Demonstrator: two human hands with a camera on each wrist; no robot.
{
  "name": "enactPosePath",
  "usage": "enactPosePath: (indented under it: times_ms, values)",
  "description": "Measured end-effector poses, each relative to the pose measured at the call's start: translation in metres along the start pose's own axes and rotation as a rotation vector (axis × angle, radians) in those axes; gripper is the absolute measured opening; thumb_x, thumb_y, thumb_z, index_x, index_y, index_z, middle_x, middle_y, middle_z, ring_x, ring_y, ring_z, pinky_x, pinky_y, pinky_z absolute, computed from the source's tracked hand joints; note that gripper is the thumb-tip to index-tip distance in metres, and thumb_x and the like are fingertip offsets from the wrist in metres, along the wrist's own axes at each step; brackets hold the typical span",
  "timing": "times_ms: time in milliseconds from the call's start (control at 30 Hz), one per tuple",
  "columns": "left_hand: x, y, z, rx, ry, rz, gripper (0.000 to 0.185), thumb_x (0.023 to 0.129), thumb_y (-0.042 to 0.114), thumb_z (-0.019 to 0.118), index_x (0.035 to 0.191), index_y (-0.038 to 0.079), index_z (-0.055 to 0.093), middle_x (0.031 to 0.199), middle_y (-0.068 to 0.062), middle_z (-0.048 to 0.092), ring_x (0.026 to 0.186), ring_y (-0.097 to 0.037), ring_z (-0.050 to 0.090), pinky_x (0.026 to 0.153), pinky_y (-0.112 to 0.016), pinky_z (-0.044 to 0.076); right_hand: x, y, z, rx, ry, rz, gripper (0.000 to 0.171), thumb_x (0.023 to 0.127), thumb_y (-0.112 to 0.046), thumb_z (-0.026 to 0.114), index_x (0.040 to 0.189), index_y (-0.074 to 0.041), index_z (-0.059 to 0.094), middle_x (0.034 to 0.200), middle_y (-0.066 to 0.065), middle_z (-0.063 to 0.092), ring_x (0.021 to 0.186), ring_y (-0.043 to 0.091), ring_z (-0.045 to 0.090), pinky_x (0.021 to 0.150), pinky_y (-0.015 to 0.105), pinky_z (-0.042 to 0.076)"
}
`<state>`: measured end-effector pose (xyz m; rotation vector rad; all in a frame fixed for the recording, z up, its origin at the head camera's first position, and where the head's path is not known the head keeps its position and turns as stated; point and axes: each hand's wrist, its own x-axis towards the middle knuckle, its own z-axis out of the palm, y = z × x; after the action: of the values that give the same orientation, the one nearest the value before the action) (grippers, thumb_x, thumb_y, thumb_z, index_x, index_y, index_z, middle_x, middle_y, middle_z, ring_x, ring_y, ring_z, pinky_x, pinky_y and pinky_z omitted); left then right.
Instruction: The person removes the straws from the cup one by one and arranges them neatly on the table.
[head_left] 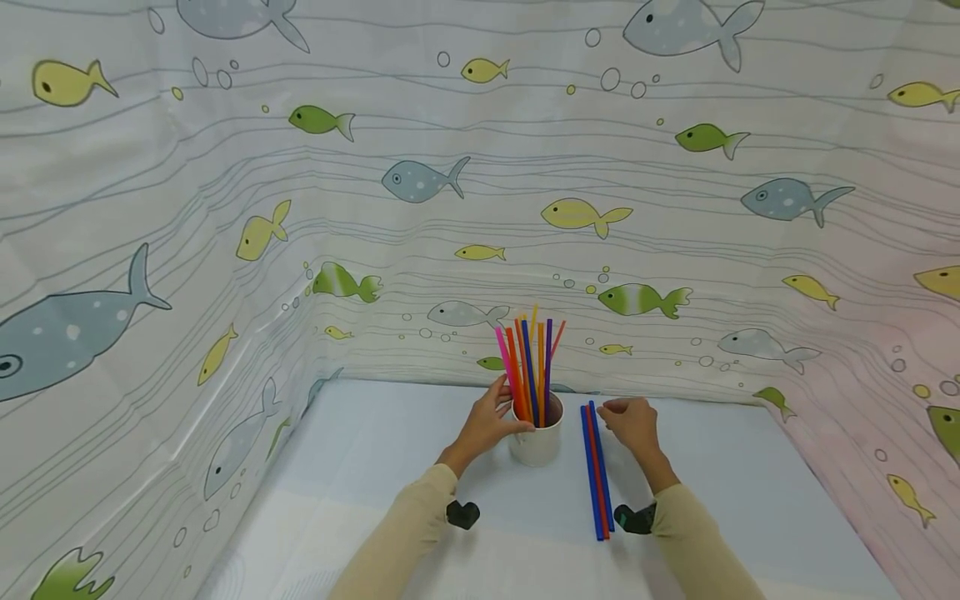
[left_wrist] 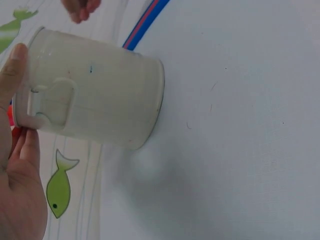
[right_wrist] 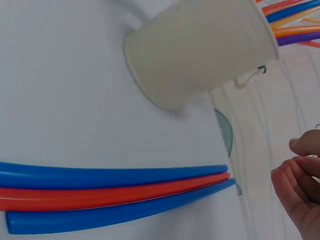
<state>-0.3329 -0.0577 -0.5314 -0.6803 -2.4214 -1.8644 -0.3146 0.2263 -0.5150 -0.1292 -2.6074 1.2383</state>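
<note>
A small white bucket (head_left: 535, 446) stands on the table, holding several coloured straws (head_left: 531, 375) upright. My left hand (head_left: 483, 425) holds the bucket at its rim, thumb in front and fingers on the left side; the left wrist view shows the bucket's wall (left_wrist: 100, 90) and side lug close up. Right of the bucket, a blue straw (right_wrist: 100, 177), a red straw (right_wrist: 110, 196) and another blue straw (right_wrist: 110, 216) lie side by side on the table. By their far ends hovers my right hand (head_left: 630, 423), its fingers loosely curled, holding nothing.
The white table (head_left: 375, 500) runs back to a fish-patterned curtain (head_left: 525, 267), which also encloses the left and right sides. A dark heart-shaped piece (head_left: 463, 515) shows at the left wrist, another dark piece (head_left: 634, 519) at the right.
</note>
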Motion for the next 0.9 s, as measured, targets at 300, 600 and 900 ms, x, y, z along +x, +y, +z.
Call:
enactPosePath:
  times_ms: [300, 600, 900]
  values:
    - [0.0, 0.001, 0.0, 0.024, 0.005, -0.027, 0.101, 0.077, 0.018, 0.084, 0.155, 0.007, 0.021, 0.133, -0.012, 0.052, 0.126, -0.023, 0.05, 0.102, -0.031, 0.045, 0.018, -0.045, -0.012, 0.021, 0.055, -0.132, 0.025, 0.088, -0.017, 0.074, 0.103, 0.003, 0.074, 0.089, 0.016, 0.073, 0.073, 0.024, 0.07, 0.065, 0.038, 0.059]
    - [-0.001, -0.002, 0.0, -0.007, 0.001, -0.009, 0.1, 0.078, 0.013, 0.083, 0.155, 0.005, 0.019, 0.133, -0.014, 0.051, 0.128, -0.025, 0.049, 0.104, -0.036, 0.043, 0.022, -0.075, -0.002, 0.066, 0.041, -0.188, 0.026, 0.087, -0.016, 0.074, 0.105, 0.002, 0.073, 0.091, 0.015, 0.073, 0.082, 0.029, 0.069, 0.067, 0.039, 0.06]
    - [-0.001, 0.0, 0.0, -0.004, 0.004, -0.019, 0.101, 0.078, 0.015, 0.083, 0.155, 0.008, 0.019, 0.134, -0.011, 0.051, 0.129, -0.022, 0.049, 0.104, -0.031, 0.043, 0.021, -0.086, 0.022, 0.102, 0.026, -0.214, 0.024, 0.084, -0.013, 0.077, 0.103, 0.002, 0.074, 0.089, 0.012, 0.073, 0.083, 0.028, 0.071, 0.074, 0.041, 0.059]
